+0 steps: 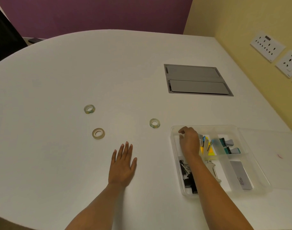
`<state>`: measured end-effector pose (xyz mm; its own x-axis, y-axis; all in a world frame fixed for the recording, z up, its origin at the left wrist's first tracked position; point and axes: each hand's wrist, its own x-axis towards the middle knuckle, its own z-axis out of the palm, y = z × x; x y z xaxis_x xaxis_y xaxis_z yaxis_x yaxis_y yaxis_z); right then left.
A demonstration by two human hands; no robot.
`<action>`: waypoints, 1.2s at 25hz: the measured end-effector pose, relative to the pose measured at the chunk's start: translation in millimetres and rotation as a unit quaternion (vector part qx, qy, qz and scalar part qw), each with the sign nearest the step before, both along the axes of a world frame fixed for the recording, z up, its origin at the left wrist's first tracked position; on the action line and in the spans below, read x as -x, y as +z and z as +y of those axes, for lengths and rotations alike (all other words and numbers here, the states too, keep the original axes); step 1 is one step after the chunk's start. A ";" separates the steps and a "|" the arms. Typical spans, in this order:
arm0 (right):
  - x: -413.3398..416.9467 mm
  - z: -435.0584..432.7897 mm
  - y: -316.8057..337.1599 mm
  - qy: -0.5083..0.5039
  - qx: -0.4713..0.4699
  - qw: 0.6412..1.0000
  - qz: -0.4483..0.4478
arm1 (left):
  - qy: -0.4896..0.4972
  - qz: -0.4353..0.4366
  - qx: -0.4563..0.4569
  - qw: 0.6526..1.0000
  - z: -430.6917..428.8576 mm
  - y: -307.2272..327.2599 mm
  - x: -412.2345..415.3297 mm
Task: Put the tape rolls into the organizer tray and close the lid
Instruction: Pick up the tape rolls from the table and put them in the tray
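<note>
Three tape rolls lie flat on the white table: one clear roll (89,109) at the far left, a beige roll (98,133) nearer me, and another clear roll (154,123) just left of the tray. The clear plastic organizer tray (251,146) sits at the right, its lid (278,146) folded open to the right. My right hand (189,141) hovers over the tray's far-left compartment, fingers curled downward; nothing visible in it. My left hand (122,163) rests flat on the table, fingers spread, below the rolls.
The tray holds black binder clips (188,176), coloured clips and sticky notes (208,146), teal clips (228,146) and a grey card (241,175). A grey cable hatch (196,80) is set in the table behind. A yellow wall with sockets (268,47) borders the right.
</note>
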<state>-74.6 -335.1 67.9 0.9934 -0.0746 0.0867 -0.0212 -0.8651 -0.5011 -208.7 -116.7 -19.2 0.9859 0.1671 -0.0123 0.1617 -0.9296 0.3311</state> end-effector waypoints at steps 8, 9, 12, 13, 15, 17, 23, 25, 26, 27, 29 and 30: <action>-28.9 73.4 4.6 0.122 0.108 0.986 0.024 | 0.002 -0.004 0.003 1.000 1.0 -0.3 -2.7; -32.5 79.3 1.9 0.129 0.124 0.983 0.038 | 0.003 -0.004 0.005 1.000 1.3 -0.2 -2.9; -39.8 87.3 -6.6 0.157 0.181 0.969 0.066 | 0.005 -0.005 0.001 1.000 0.7 -0.8 -3.0; -41.3 87.8 -9.4 0.166 0.198 0.963 0.071 | 0.006 -0.006 0.002 1.000 0.5 -0.8 -3.2; -43.0 87.3 -14.4 0.173 0.205 0.960 0.080 | 0.008 -0.008 0.009 1.000 0.5 -1.0 -3.7; -42.8 87.2 -17.8 0.173 0.193 0.962 0.081 | 0.007 -0.008 0.007 1.000 0.6 -1.8 -3.5; -40.0 95.3 -22.8 0.187 0.127 0.966 0.124 | 0.014 -0.010 0.001 1.000 0.1 -2.7 -3.6; -40.1 95.9 -21.9 0.187 0.122 0.967 0.123 | 0.014 -0.007 -0.003 1.000 0.7 -3.6 -3.6; -40.5 95.6 -20.4 0.184 0.114 0.969 0.119 | 0.014 -0.006 -0.002 1.000 0.7 -4.1 -3.6; -41.0 95.2 -18.0 0.179 0.102 0.972 0.114 | 0.014 -0.005 -0.001 1.000 0.6 -4.1 -3.8; -42.0 93.0 -10.3 0.161 0.071 0.979 0.106 | 0.013 -0.004 0.004 1.000 0.3 -3.4 -3.9; -41.9 90.9 -5.5 0.149 0.052 0.982 0.100 | 0.013 -0.005 0.007 1.000 0.3 -3.2 -3.8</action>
<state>-32.7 -244.3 62.4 0.9675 0.2218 -0.1213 0.1523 -0.8943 -0.4207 -205.0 -116.4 -22.4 0.9812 0.1929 -0.0052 0.1827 -0.9204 0.3455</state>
